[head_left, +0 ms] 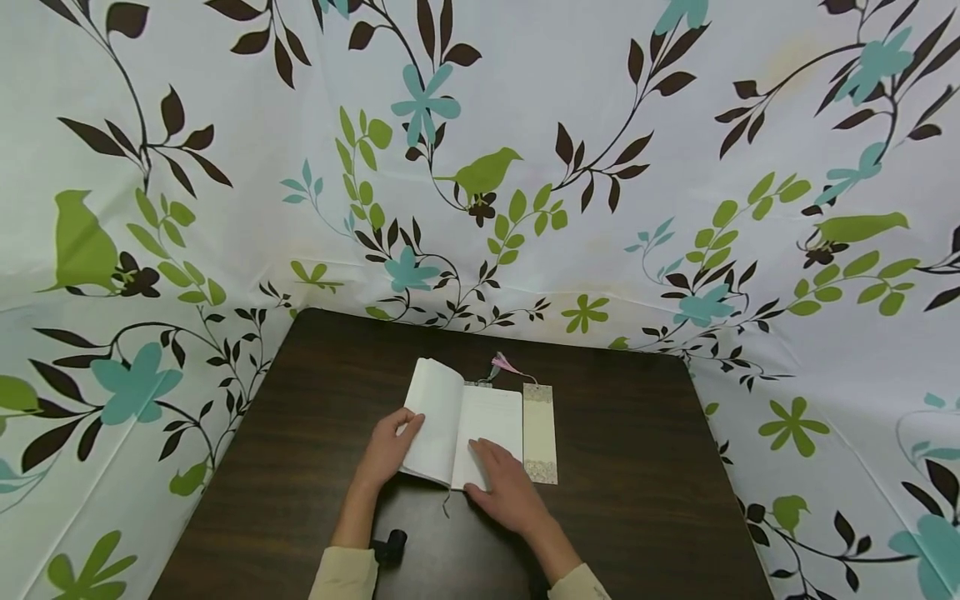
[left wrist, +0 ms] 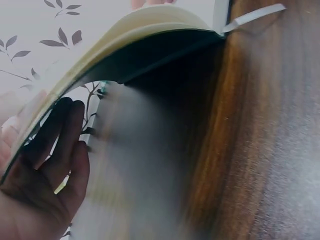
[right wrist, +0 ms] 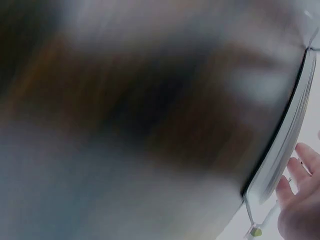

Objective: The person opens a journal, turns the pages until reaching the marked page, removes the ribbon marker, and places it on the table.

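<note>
An open notebook (head_left: 491, 417) with white pages lies on the dark wooden table. My left hand (head_left: 390, 446) grips the outer edge of its left side, thumb on the page. In the left wrist view the fingers (left wrist: 75, 125) of that hand are under the dark cover (left wrist: 165, 55), which is lifted off the table. My right hand (head_left: 506, 492) rests on the lower part of the right page with fingers extended. A thin ribbon marker (head_left: 446, 504) hangs from the bottom of the spine. In the right wrist view the notebook's page edges (right wrist: 280, 135) show beside the fingers.
Right of the notebook lies a cream bookmark (head_left: 540, 429) with patterned ends and a pink tassel (head_left: 506, 364). A small black device (head_left: 390, 546) sits at the left wrist. The dark table (head_left: 630, 467) meets a curtain (head_left: 525, 275) printed with leaves and birds.
</note>
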The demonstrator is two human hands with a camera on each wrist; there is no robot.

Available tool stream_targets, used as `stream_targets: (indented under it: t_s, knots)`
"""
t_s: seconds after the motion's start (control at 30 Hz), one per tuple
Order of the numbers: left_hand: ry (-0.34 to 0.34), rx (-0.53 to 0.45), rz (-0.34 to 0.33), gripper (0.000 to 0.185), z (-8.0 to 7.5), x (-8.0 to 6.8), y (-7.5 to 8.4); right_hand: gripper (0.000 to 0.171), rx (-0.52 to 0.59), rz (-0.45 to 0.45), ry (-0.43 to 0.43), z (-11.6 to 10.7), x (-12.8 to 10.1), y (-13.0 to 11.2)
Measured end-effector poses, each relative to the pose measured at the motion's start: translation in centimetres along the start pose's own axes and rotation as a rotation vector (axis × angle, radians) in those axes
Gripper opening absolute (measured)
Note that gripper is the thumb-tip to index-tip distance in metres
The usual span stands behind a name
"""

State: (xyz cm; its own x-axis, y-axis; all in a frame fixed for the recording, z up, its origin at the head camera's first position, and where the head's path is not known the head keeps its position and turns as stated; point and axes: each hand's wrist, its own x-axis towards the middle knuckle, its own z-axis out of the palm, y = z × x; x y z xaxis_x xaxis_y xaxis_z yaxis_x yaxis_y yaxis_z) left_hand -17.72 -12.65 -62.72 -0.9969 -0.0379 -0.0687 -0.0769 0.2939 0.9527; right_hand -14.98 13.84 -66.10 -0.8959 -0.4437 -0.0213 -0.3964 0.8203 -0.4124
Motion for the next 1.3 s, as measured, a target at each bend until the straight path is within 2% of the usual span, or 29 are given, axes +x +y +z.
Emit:
stream_targets:
  t_s: [0.1,0.2,0.37,0.53,0.93,1.07,1.3]
  knots:
    - [0.002,-0.005,-0.031,0.03,-0.2,0.1,0.2,0.071,-0.079,-0.037,-0.037,-0.4,-0.1,0.7]
    - [0.019,-0.022,-0.038,0.029,-0.2,0.0,0.3,0.073,-0.107,-0.065,-0.056,-0.7,-0.2,1.1]
    - [0.059,-0.044,0.004,0.025,0.1,-0.1,0.5,0.075,-0.125,-0.059,-0.067,-0.9,-0.3,1.4]
    - [0.085,-0.05,0.014,0.023,0.3,-0.2,0.5,0.077,-0.147,-0.033,-0.089,-1.0,-0.2,1.6]
    - [0.073,-0.05,-0.006,0.027,0.2,0.0,0.1,0.069,-0.051,-0.061,-0.182,-3.0,0.3,2.4]
    - [0.073,-0.034,-0.008,0.027,0.3,0.0,0.0,0.067,-0.002,-0.058,-0.194,-3.1,0.4,2.7]
    - [0.072,-0.038,0.003,0.026,0.2,0.1,-0.1,0.07,0.013,-0.066,-0.217,-3.2,0.5,2.8]
